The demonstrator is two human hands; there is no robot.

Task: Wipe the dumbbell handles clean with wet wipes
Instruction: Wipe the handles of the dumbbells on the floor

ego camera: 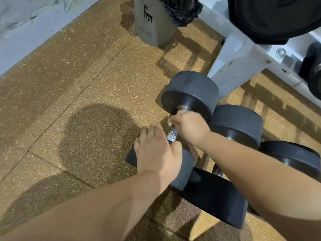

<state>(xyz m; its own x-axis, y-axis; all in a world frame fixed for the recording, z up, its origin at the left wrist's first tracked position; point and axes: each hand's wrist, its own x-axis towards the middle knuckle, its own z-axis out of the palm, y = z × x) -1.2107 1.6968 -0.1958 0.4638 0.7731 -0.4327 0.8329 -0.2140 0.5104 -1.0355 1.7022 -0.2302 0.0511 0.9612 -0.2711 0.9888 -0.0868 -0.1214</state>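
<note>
Gripping one dumbbell (189,91) of three

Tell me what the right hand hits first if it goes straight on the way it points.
The right hand, gripping a wet wipe round the handle, would likely meet the far dumbbell head first; little bare handle seems left between.

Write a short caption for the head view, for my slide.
Right hand grips a dumbbell handle with a wet wipe; left hand rests on its near weight head.
</note>
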